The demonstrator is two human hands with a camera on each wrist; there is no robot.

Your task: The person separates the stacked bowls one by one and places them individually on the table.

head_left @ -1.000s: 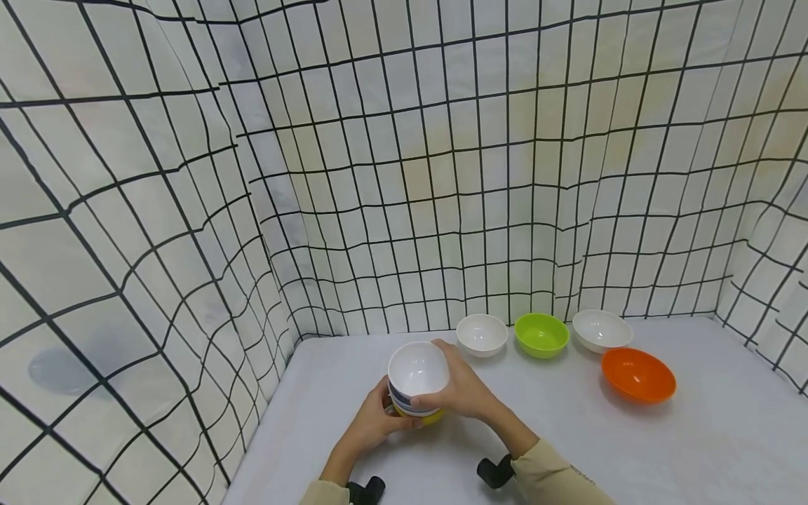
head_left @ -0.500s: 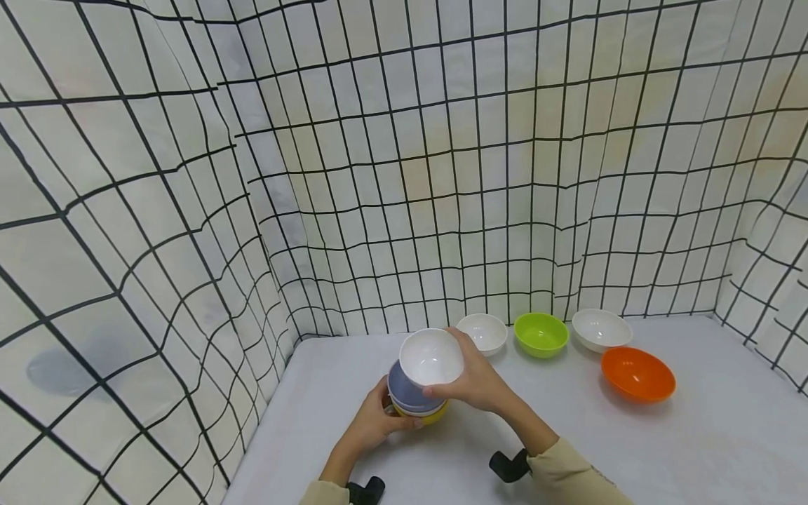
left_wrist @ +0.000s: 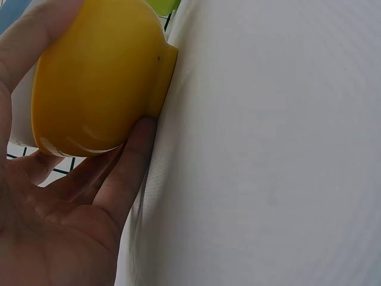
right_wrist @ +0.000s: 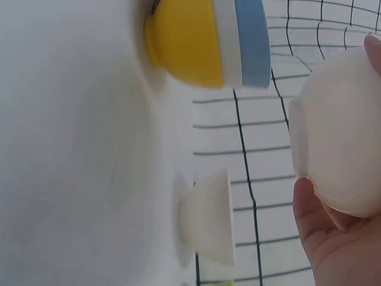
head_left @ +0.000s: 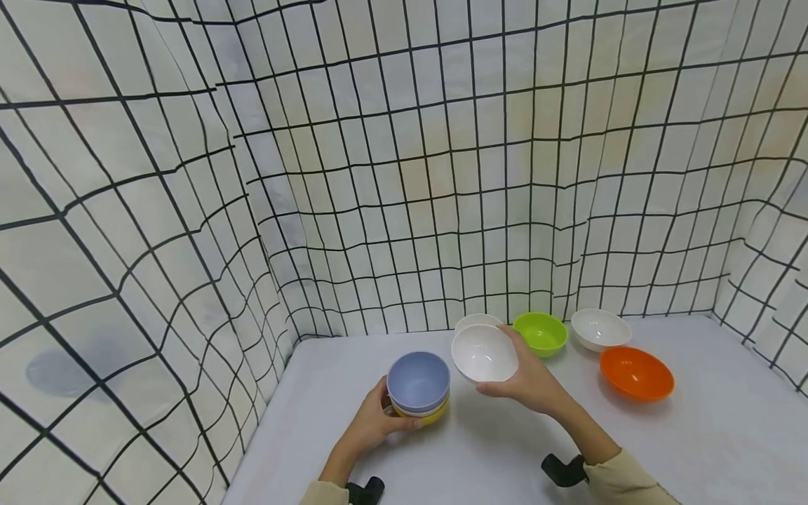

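Observation:
A stack of nested bowls stands on the table: a blue bowl [head_left: 419, 381] on top, a white bowl [right_wrist: 228, 44] in the middle and a yellow bowl [left_wrist: 98, 77] at the bottom. My left hand [head_left: 369, 423] grips the stack's left and near side, fingers round the yellow bowl. To the right of the stack, my right hand [head_left: 533, 382] holds a white bowl [head_left: 484, 354] by its side, thumb near the rim. The right wrist view shows that bowl [right_wrist: 342, 128] raised off the table, with fingers at its base.
Along the back stand a white bowl [head_left: 477, 320], partly hidden behind the held one, a green bowl [head_left: 541, 334] and another white bowl [head_left: 601, 330]. An orange bowl [head_left: 637, 374] sits in front of them at right. Black netting over white cloth [head_left: 404, 175] walls the table [head_left: 707, 435].
The right hand has lifted the white bowl off the top of the stack and carried it to the right, uncovering the blue bowl. The left hand has stayed on the stack.

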